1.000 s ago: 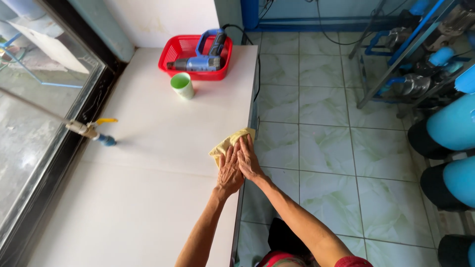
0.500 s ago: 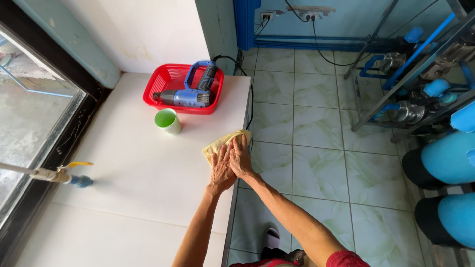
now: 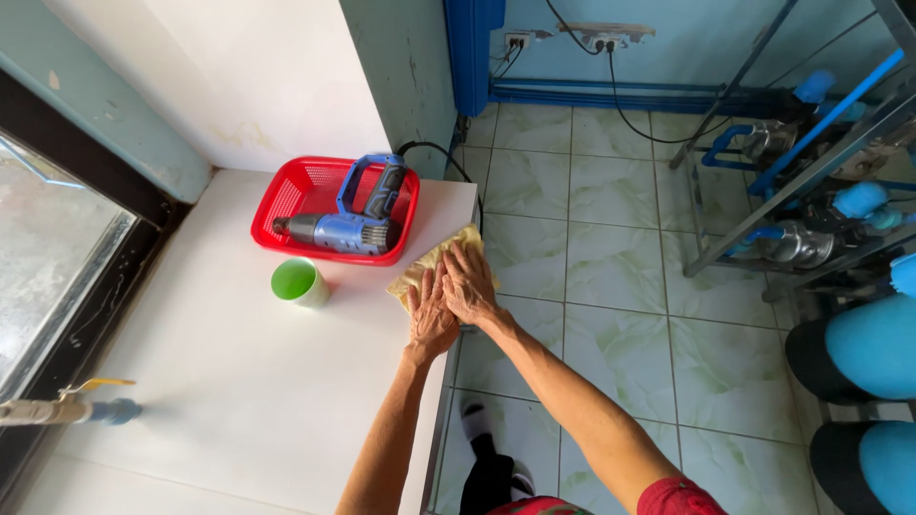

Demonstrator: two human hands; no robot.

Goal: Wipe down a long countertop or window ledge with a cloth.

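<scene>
Left hand (image 3: 431,315) and right hand (image 3: 469,284) flat, side by side, touching, fingers spread, pressed on soft yellow cloth (image 3: 429,267) at counter (image 3: 239,381) edge; cloth crumpled, mostly hidden under palms. Just beyond fingertips: red mesh plastic basket (image 3: 286,195), blue heat gun (image 3: 348,224) inside. Left of hands: round green cup (image 3: 300,282). Right: glossy marbled tiles (image 3: 611,286).

Both hands lie flat on a yellow cloth (image 3: 431,265) at the white counter's (image 3: 239,381) edge, the left hand (image 3: 431,315) just beside the right hand (image 3: 469,284). A green cup (image 3: 299,282) stands left of them, and beyond it a red basket (image 3: 286,195) holds a blue heat gun (image 3: 348,227).
</scene>
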